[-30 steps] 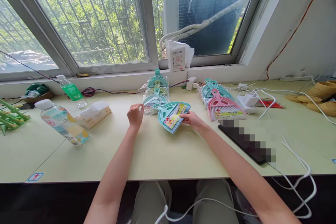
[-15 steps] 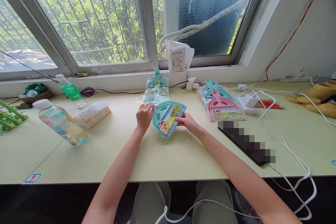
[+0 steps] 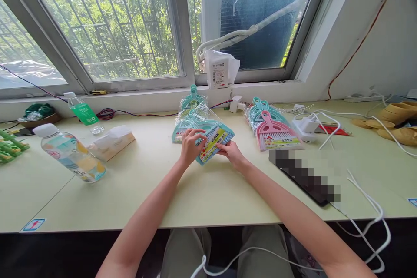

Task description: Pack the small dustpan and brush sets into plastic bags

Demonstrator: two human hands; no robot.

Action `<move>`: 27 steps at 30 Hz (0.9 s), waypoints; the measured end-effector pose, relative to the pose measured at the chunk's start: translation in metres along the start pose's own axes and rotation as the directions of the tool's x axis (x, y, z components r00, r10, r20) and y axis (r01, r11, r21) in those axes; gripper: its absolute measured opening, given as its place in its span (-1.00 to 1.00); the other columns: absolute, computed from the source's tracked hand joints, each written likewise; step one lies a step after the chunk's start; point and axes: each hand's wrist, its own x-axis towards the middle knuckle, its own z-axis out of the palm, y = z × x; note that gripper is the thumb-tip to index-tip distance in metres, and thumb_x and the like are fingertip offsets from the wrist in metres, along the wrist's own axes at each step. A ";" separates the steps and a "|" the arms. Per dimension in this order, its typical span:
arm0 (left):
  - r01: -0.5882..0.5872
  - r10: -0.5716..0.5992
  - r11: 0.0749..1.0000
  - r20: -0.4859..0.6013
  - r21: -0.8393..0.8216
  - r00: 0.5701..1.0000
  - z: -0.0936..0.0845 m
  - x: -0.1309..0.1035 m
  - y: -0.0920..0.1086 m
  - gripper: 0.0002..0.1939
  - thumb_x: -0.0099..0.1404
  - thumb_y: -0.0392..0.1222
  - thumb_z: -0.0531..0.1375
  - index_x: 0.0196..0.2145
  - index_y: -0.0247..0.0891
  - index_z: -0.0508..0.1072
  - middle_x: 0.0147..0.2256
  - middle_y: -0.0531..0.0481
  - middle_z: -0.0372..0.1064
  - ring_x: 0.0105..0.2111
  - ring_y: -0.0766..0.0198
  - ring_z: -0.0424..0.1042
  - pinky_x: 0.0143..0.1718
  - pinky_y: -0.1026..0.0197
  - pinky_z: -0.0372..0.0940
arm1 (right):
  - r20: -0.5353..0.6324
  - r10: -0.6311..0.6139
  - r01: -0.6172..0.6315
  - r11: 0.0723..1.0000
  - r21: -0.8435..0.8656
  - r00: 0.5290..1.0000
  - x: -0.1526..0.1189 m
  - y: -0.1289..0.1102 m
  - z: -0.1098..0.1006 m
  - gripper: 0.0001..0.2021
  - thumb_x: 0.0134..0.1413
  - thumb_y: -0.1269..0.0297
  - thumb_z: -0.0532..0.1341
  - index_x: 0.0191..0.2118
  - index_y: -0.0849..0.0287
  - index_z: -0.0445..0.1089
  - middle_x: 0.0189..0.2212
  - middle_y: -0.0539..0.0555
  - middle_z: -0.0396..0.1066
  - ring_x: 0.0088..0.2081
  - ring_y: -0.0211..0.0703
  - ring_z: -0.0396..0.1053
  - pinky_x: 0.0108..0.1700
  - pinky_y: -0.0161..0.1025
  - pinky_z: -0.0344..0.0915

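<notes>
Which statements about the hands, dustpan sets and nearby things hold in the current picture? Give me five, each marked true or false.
1. The right hand holds a teal set. True.
2. The left hand is on the tissue pack. False: its fingers are at that same teal set.
3. The pink set lies in front of other teal sets. True.
4. The black device lies left of both hands. False: it lies to their right.
5. The green-labelled bottle has a white cap. True.
</notes>
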 end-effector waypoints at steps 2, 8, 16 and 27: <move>0.034 -0.035 0.999 -0.007 -0.042 0.999 -0.002 0.001 0.005 -0.90 0.24 -0.15 0.22 -0.41 -0.14 0.50 -0.12 0.01 0.46 -0.06 0.14 0.32 0.13 -0.07 0.11 | -0.007 -0.032 0.032 0.999 0.022 0.999 0.001 0.001 -0.001 -0.72 -0.19 0.35 0.40 -0.25 0.23 0.47 -0.26 0.08 0.55 -0.21 -0.07 0.50 -0.12 -0.08 0.49; 0.348 -0.448 0.869 -0.261 -0.351 0.855 -0.007 0.003 0.000 -0.34 0.14 0.05 0.28 0.16 -0.05 0.20 0.30 -0.09 -0.13 0.30 0.03 -0.13 0.19 -0.04 0.07 | -0.044 -0.101 0.103 0.993 0.061 0.994 0.001 0.000 -0.002 -0.70 -0.18 0.27 0.41 -0.24 0.22 0.46 -0.20 0.10 0.53 -0.15 -0.05 0.49 -0.01 -0.04 0.44; 0.646 -0.451 -0.031 0.588 -0.762 0.671 0.009 -0.001 -0.005 -0.51 0.22 0.05 0.20 0.02 -0.28 0.34 -0.04 -0.19 0.43 0.00 -0.02 0.40 0.02 -0.03 0.32 | -0.039 -0.137 0.140 0.986 0.087 0.990 -0.003 -0.002 0.001 -0.66 -0.21 0.22 0.41 -0.25 0.23 0.46 -0.22 0.11 0.54 -0.14 -0.02 0.49 -0.01 -0.01 0.43; 0.657 -0.425 0.050 0.579 -0.752 0.696 0.016 -0.003 0.003 -0.32 0.24 0.20 0.12 0.23 -0.09 0.10 0.25 -0.14 0.09 0.25 -0.04 0.06 0.19 -0.09 0.09 | -0.155 -0.180 0.201 0.971 0.132 0.971 -0.001 -0.003 0.001 -0.65 -0.24 0.22 0.42 -0.25 0.20 0.44 -0.19 0.10 0.52 -0.13 -0.05 0.48 -0.01 -0.04 0.44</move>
